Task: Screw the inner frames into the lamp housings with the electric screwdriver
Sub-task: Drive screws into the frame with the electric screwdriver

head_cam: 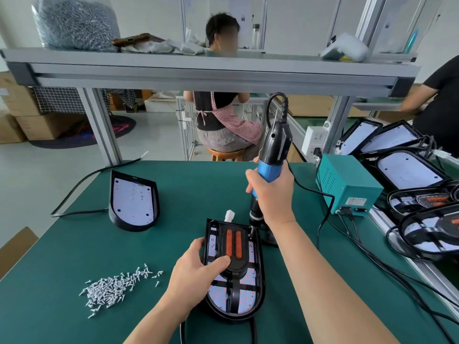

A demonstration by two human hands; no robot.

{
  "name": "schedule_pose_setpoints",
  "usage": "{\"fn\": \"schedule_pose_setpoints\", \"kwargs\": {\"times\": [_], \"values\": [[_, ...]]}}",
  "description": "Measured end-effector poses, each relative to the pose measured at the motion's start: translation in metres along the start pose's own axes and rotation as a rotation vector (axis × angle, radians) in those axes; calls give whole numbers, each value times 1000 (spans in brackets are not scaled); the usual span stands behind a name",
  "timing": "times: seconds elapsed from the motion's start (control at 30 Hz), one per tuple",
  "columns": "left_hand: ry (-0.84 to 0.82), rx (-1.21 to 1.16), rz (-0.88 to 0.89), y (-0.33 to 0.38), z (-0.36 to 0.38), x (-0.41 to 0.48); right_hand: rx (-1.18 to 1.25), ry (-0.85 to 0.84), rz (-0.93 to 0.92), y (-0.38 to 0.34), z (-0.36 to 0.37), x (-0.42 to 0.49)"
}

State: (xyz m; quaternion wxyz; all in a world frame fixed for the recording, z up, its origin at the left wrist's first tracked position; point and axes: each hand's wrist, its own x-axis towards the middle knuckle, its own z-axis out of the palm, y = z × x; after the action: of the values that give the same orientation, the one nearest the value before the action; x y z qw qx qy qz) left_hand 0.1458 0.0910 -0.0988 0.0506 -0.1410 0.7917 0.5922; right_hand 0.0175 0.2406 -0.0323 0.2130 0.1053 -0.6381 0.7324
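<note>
A black lamp housing (259, 274) lies on the green mat in front of me, with a black inner frame (233, 266) carrying two orange strips seated in it. My left hand (196, 271) grips the housing's left edge, thumb pressing on the frame. My right hand (273, 192) grips the blue and black electric screwdriver (272, 155) upright. Its bit touches the frame's upper right corner. A second housing (133, 201) without a frame lies at the left. A pile of small silver screws (111, 289) sits at the lower left.
A teal power box (347, 184) stands at the right, its black cables trailing over the mat. Several more housings (407, 170) are stacked beyond it. An aluminium shelf (211, 70) spans overhead. One person sits on a stool behind the bench; another stands at the far right.
</note>
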Motion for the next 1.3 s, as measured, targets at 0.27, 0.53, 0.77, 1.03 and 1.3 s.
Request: {"fn": "schedule_pose_setpoints", "kwargs": {"times": [0.27, 0.53, 0.77, 1.03, 1.3], "values": [[20, 2, 6, 8, -2, -2, 158, 290, -15, -17, -20, -5], [52, 40, -9, 10, 2, -5, 461, 546, 145, -25, -71, -28], [122, 130, 63, 9, 13, -9, 697, 535, 531, 11, -88, -71], [513, 318, 185, -12, -24, -18, 773, 482, 593, 18, -88, -79], [531, 607, 131, -49, -59, -36, 788, 481, 624, 22, -91, -79]]}}
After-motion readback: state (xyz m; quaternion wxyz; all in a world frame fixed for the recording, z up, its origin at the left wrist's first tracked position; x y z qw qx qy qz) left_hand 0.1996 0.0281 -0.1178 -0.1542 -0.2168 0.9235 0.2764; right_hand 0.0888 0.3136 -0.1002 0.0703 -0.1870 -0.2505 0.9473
